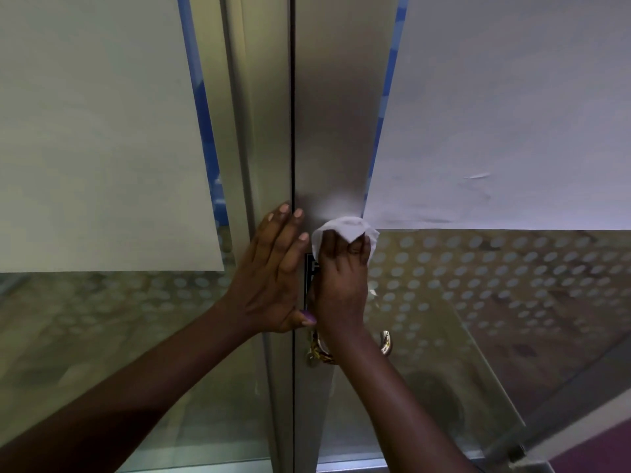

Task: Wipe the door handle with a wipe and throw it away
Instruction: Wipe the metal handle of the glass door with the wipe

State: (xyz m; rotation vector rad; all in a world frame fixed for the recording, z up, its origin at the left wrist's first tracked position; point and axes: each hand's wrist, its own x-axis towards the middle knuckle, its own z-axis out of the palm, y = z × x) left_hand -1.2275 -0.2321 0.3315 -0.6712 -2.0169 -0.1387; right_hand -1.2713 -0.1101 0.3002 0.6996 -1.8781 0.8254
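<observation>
My right hand (341, 281) is closed around a white wipe (345, 228), pressing it against the brushed metal stile of the glass door (334, 131). The wipe bunches out above my fingers. The vertical door handle is mostly hidden behind that hand; only a small dark label strip (310, 268) shows beside it. My left hand (273, 274) lies flat with fingers spread on the metal frame (263, 165), just left of the door gap, touching the frame and holding nothing. A gold bracelet (321, 353) hangs on my right wrist.
White paper sheets (102, 148) with blue tape edges cover the upper glass on both sides. The lower glass (495, 285) carries a frosted dot pattern. A dark vertical gap (292, 131) runs between frame and door.
</observation>
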